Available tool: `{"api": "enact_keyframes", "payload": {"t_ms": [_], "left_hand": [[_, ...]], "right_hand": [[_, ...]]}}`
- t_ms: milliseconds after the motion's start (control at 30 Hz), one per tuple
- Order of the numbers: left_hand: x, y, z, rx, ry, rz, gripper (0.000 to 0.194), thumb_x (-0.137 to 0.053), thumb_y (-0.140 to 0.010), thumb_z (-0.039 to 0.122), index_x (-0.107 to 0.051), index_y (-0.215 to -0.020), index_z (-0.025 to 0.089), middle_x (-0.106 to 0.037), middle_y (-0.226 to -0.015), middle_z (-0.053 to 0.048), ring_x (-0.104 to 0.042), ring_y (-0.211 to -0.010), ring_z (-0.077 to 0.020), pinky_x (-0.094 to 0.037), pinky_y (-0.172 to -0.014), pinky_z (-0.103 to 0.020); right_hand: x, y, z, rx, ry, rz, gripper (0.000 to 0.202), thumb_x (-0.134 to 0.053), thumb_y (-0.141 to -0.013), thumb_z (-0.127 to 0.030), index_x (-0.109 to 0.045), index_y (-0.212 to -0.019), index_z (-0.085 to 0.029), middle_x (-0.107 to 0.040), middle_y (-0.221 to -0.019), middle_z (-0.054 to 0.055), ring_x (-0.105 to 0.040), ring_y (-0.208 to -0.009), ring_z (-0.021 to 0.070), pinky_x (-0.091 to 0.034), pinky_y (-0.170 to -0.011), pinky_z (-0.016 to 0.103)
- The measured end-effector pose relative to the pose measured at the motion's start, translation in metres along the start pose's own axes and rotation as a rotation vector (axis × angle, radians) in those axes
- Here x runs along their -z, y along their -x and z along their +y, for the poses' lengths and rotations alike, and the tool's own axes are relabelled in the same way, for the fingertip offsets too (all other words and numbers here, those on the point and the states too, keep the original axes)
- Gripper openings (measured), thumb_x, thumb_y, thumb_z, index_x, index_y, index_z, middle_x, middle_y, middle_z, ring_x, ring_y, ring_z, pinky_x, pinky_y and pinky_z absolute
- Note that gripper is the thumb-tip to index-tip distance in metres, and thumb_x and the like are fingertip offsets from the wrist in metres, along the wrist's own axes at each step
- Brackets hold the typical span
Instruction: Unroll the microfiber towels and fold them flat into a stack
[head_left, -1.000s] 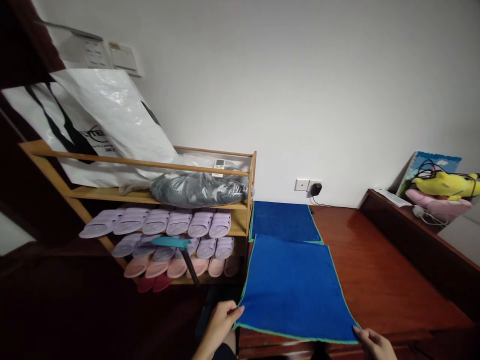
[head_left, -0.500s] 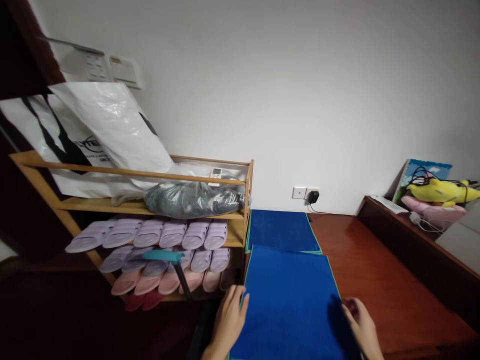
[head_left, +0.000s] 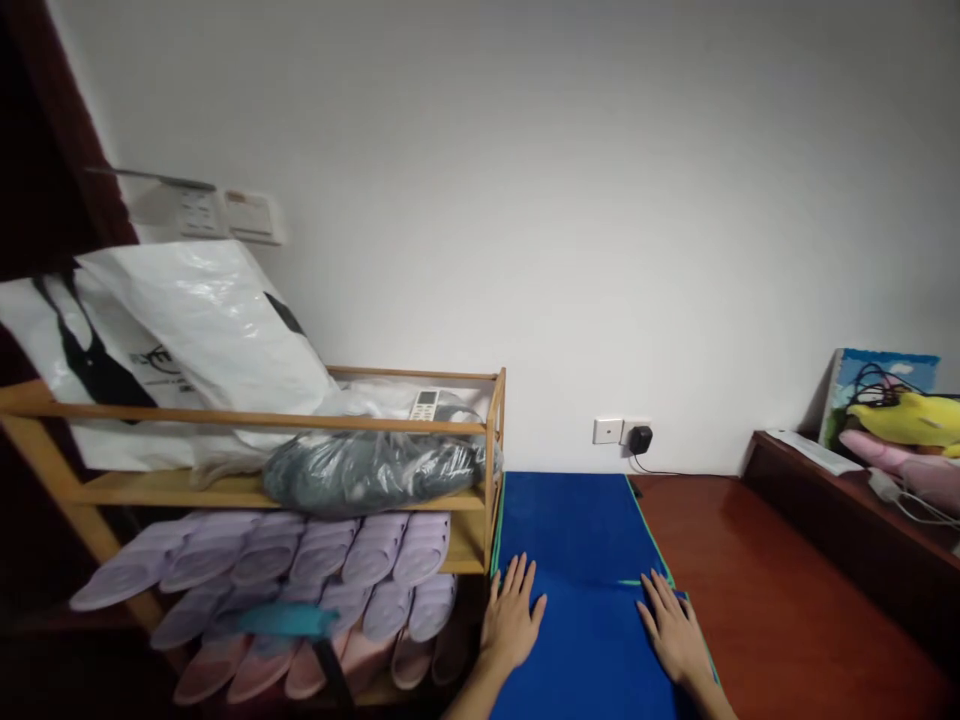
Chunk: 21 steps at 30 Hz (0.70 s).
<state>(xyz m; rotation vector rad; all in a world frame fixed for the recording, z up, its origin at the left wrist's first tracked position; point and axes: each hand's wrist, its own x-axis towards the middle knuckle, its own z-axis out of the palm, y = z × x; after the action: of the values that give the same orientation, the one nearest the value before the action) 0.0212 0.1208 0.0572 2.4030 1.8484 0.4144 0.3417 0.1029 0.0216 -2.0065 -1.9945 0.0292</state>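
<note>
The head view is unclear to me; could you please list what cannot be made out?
In the head view:
Near blue cloth: near edge cut off by the picture's bottom.
Left hand and right hand: palms hidden by the hands themselves.
White bag with black handles: lettering too blurred to read.
Remote control: button markings too small.
Yellow item: cut off by the right edge.

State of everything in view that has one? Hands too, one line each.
Near blue cloth: spread out flat
Far blue cloth: spread out flat
Left hand: open, palm down on the cloth
Right hand: open, palm down on the cloth
Black adapter: plugged into the wall
Remote: face up; on or off, can't tell
Purple slippers: lined up in rows
</note>
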Motion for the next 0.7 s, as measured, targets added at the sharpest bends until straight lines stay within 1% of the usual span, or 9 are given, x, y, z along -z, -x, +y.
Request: {"api": "enact_keyframes", "payload": {"t_ms": [67, 167, 300, 400, 467, 533, 633, 700], "left_hand": [[-0.004, 0.000, -0.001, -0.002, 0.003, -0.005, 0.060, -0.018, -0.091, 0.052, -0.022, -0.143, 0.023, -0.018, -0.152, -0.003, -0.015, -0.139, -0.0213, -0.018, -0.113, -0.049], [-0.005, -0.002, -0.001, 0.003, 0.014, -0.012, 0.060, -0.018, -0.091, 0.052, -0.020, -0.143, 0.024, -0.017, -0.152, -0.003, -0.014, -0.140, -0.0215, -0.018, -0.113, -0.050], [0.003, -0.002, 0.003, 0.009, 0.015, -0.034, 0.060, -0.018, -0.091, 0.051, -0.022, -0.143, 0.021, -0.017, -0.151, -0.005, -0.014, -0.139, -0.0226, -0.018, -0.113, -0.050], [0.011, 0.007, 0.008, -0.007, 0.016, -0.046, 0.059, -0.020, -0.091, 0.048, -0.022, -0.143, 0.020, -0.018, -0.151, -0.006, -0.015, -0.139, -0.0235, -0.019, -0.113, -0.050], [0.013, 0.020, 0.013, -0.033, 0.028, -0.053, 0.058, -0.021, -0.091, 0.048, -0.021, -0.143, 0.021, -0.018, -0.151, -0.005, -0.016, -0.139, -0.0240, -0.019, -0.113, -0.051], [0.012, 0.040, 0.019, -0.067, 0.048, -0.055, 0.057, -0.022, -0.092, 0.048, -0.020, -0.143, 0.023, -0.017, -0.151, -0.004, -0.016, -0.139, -0.0246, -0.020, -0.113, -0.051], [0.007, 0.081, 0.030, -0.091, 0.073, -0.067, 0.056, -0.024, -0.091, 0.047, -0.019, -0.143, 0.025, -0.016, -0.150, -0.002, -0.018, -0.138, -0.0261, -0.022, -0.112, -0.051], [0.009, 0.107, 0.037, -0.076, 0.084, -0.130, 0.057, -0.031, -0.089, 0.046, -0.022, -0.142, 0.026, -0.018, -0.150, -0.003, -0.021, -0.137, -0.0279, -0.024, -0.111, -0.051]], "right_hand": [[-0.002, 0.003, 0.001, 0.001, 0.021, -0.001, 0.062, -0.022, -0.088, -0.057, -0.033, -0.139, -0.023, -0.030, -0.148, 0.005, -0.025, -0.137, 0.0212, -0.025, -0.110, 0.048], [-0.001, 0.004, -0.002, 0.000, 0.028, -0.005, 0.061, -0.022, -0.088, -0.057, -0.034, -0.139, -0.025, -0.031, -0.148, 0.005, -0.027, -0.136, 0.0205, -0.025, -0.110, 0.047], [0.001, 0.008, -0.006, -0.012, 0.024, 0.006, 0.061, -0.023, -0.088, -0.057, -0.035, -0.138, -0.024, -0.032, -0.147, 0.005, -0.028, -0.136, 0.0205, -0.025, -0.109, 0.047], [0.002, 0.023, -0.003, -0.012, 0.019, 0.037, 0.061, -0.024, -0.088, -0.056, -0.036, -0.138, -0.023, -0.032, -0.146, 0.006, -0.030, -0.135, 0.0216, -0.028, -0.108, 0.048], [0.002, 0.040, 0.003, -0.019, 0.017, 0.060, 0.061, -0.025, -0.087, -0.056, -0.038, -0.137, -0.024, -0.034, -0.145, 0.006, -0.032, -0.134, 0.0228, -0.030, -0.106, 0.049], [0.003, 0.065, 0.013, -0.006, 0.001, 0.069, 0.057, -0.029, -0.086, -0.056, -0.042, -0.134, -0.028, -0.036, -0.144, 0.004, -0.035, -0.132, 0.0238, -0.034, -0.104, 0.049], [0.010, 0.109, 0.031, 0.028, -0.067, 0.045, 0.051, -0.037, -0.084, -0.054, -0.043, -0.132, -0.037, -0.037, -0.143, 0.001, -0.039, -0.129, 0.0249, -0.039, -0.100, 0.048], [0.022, 0.138, 0.043, 0.025, -0.127, 0.010, 0.050, -0.042, -0.082, -0.055, -0.043, -0.131, -0.041, -0.038, -0.141, 0.000, -0.041, -0.127, 0.0254, -0.042, -0.099, 0.047]]}}
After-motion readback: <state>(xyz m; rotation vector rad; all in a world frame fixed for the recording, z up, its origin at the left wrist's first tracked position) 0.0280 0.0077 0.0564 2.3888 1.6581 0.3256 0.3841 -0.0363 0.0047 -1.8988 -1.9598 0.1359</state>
